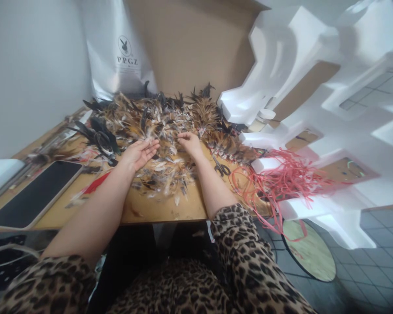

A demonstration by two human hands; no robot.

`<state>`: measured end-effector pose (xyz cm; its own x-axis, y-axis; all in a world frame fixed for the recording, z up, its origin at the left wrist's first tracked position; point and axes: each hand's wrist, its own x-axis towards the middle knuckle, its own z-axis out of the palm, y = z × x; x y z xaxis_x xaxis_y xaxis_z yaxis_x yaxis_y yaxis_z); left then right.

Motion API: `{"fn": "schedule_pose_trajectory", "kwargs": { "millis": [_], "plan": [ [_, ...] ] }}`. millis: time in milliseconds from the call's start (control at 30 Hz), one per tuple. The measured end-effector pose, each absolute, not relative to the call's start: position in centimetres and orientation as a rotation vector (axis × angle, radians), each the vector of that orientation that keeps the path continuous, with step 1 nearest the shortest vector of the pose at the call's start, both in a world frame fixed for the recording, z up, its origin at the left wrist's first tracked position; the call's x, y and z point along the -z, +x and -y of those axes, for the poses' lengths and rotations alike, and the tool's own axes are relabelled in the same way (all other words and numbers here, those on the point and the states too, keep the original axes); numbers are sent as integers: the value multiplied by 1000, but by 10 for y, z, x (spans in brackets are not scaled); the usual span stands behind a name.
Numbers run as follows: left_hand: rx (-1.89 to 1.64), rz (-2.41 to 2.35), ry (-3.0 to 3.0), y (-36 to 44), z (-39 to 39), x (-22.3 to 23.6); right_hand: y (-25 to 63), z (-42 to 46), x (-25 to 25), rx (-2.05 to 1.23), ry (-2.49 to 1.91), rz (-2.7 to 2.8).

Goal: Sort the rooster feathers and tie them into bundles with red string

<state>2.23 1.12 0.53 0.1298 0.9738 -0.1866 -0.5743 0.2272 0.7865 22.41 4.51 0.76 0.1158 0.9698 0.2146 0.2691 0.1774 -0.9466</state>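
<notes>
My left hand (140, 153) is turned palm up over the feathers, its thumb and forefinger close together at the base of some brown and white feathers (146, 127), the other fingers loosely extended. Opposite it, my right hand (190, 144) has thumb and forefinger pinched; whatever is between the tips is too small to make out. Brown, black and white feathers (124, 109) lie heaped behind both hands. A looser layer of pale and brown feathers (167, 174) spreads on the wooden table (163, 211) below them. Dark-handled scissors (221, 168) lie beside my right forearm.
A phone (36, 192) lies at the left. Red plastic strings (288, 179) tangle over white foam pieces (353, 183) on the right, near a white-lidded jar (263, 118). A silver bag (118, 52) and a cardboard panel (196, 43) stand behind. A round stool (309, 250) is below.
</notes>
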Motion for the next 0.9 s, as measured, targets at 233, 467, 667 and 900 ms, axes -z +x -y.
{"fn": "schedule_pose_trajectory", "kwargs": {
  "millis": [233,467,667,900],
  "plan": [
    [-1232,-805,642,22,-12,-3,227,-41,-6,-567,-1431,1712],
    [-1225,-821,652,23,-11,-4,211,-36,0,-454,-1518,1827],
    [-1223,-838,659,25,-10,-5,213,-34,-12,-1086,-1226,1301],
    [-1194,-865,683,29,-7,-5,205,-26,-23,-1430,-988,1102]
  ]
}}
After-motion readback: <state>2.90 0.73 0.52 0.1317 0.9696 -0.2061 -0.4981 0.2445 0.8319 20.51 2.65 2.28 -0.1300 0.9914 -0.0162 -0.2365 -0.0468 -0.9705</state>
